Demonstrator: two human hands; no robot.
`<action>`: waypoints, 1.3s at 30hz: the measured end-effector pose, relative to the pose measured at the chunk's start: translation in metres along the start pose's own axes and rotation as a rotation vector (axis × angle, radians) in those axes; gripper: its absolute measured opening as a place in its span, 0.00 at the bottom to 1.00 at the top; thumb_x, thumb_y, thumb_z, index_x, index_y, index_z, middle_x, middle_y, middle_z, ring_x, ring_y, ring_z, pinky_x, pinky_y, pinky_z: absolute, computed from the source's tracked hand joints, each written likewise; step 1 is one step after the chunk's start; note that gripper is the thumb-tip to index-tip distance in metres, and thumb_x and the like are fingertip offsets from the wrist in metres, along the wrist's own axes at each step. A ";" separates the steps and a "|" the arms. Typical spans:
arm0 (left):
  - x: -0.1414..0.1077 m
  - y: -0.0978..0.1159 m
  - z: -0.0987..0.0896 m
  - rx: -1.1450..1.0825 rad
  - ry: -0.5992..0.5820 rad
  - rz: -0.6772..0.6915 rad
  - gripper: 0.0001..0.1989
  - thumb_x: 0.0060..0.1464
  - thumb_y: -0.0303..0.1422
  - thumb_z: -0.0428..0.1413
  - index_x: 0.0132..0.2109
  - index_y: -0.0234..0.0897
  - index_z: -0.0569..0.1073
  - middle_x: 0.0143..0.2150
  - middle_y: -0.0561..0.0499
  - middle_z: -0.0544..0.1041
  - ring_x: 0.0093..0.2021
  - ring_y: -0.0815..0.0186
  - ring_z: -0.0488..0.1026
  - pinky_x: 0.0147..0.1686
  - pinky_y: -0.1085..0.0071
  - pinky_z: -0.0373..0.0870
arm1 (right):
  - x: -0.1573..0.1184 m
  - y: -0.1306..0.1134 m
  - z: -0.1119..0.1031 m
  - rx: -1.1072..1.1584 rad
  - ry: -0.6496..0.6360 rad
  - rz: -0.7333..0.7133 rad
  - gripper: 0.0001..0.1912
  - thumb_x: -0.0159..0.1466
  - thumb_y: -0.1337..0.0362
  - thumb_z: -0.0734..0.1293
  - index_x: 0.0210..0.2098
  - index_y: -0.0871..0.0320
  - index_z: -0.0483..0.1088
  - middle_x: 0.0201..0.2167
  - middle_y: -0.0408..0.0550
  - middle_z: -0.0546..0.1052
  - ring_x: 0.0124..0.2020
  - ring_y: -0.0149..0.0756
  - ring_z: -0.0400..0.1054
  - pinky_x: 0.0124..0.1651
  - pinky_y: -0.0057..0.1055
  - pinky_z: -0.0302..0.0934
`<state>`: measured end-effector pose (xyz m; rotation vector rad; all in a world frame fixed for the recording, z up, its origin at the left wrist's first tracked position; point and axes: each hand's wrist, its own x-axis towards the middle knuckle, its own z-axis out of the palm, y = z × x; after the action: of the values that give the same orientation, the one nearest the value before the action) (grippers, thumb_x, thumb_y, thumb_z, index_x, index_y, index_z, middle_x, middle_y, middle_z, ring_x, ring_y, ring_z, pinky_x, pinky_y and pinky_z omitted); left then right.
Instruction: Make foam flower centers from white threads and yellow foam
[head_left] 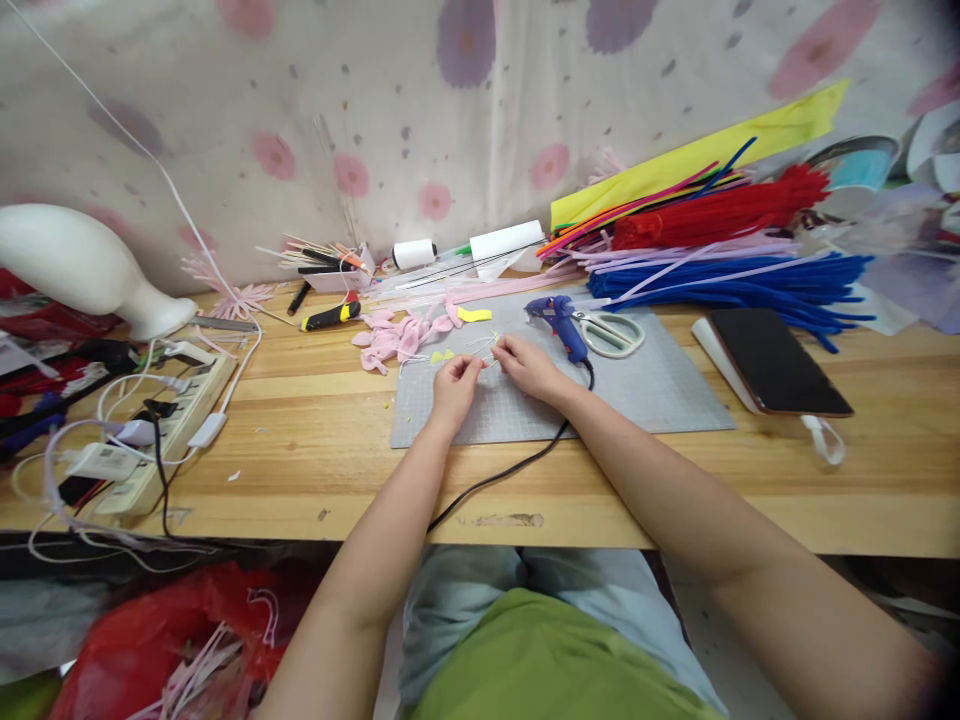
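Observation:
My left hand [454,388] and my right hand [529,368] are close together over the grey cutting mat [645,385], each in a pinch. A thin white strand [487,362] shows between the fingertips; its exact kind is too small to tell. Just beyond them lie more fine white strands and a small yellow-green piece [442,357]. Pink fuzzy petal-shaped pieces [397,340] are heaped left of my hands, beside a yellow strip [474,315]. A blue glue gun [561,325] lies right of my right hand, touching or close to white-handled scissors [613,335].
A black cord [517,465] runs from the glue gun under my right wrist to the table edge. Blue pipe cleaners [720,285] and red ones [712,215] are piled back right, near a phone [780,360]. At left are a power strip [187,425] and a white foam head [82,265].

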<state>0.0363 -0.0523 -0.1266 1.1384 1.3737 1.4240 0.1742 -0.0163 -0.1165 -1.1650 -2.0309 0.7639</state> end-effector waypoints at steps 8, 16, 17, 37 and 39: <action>0.001 0.000 0.000 0.008 -0.041 0.024 0.10 0.46 0.37 0.57 0.25 0.35 0.72 0.20 0.54 0.69 0.28 0.71 0.67 0.29 0.75 0.61 | -0.001 0.000 0.000 -0.054 0.007 0.067 0.18 0.64 0.55 0.52 0.20 0.55 0.55 0.17 0.44 0.65 0.23 0.31 0.58 0.28 0.29 0.50; 0.001 0.000 -0.001 -0.008 -0.037 -0.010 0.09 0.45 0.37 0.57 0.25 0.35 0.72 0.21 0.54 0.69 0.28 0.71 0.67 0.28 0.75 0.60 | 0.000 0.000 -0.003 0.108 -0.048 0.040 0.16 0.61 0.52 0.55 0.23 0.56 0.58 0.19 0.41 0.65 0.23 0.30 0.59 0.29 0.27 0.54; 0.001 0.000 -0.001 -0.009 -0.035 -0.018 0.09 0.45 0.37 0.57 0.25 0.35 0.72 0.21 0.54 0.69 0.28 0.70 0.67 0.28 0.75 0.60 | 0.001 0.001 -0.002 0.111 -0.044 0.021 0.15 0.61 0.53 0.55 0.24 0.56 0.58 0.20 0.41 0.66 0.24 0.30 0.59 0.30 0.27 0.54; 0.001 -0.002 -0.001 0.011 -0.012 -0.021 0.09 0.46 0.37 0.57 0.25 0.35 0.72 0.20 0.55 0.67 0.27 0.71 0.66 0.28 0.75 0.60 | 0.005 0.012 0.001 0.001 0.056 0.118 0.21 0.62 0.50 0.53 0.19 0.55 0.58 0.19 0.44 0.67 0.24 0.32 0.61 0.29 0.29 0.51; 0.001 -0.003 0.000 0.014 -0.008 -0.015 0.09 0.46 0.36 0.57 0.25 0.35 0.72 0.20 0.54 0.67 0.27 0.71 0.65 0.28 0.75 0.60 | 0.005 0.014 0.002 0.026 0.041 0.168 0.24 0.63 0.48 0.52 0.17 0.55 0.57 0.16 0.43 0.65 0.22 0.32 0.59 0.28 0.29 0.50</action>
<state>0.0356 -0.0509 -0.1296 1.1398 1.3857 1.4001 0.1779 -0.0058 -0.1270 -1.3381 -1.9010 0.8381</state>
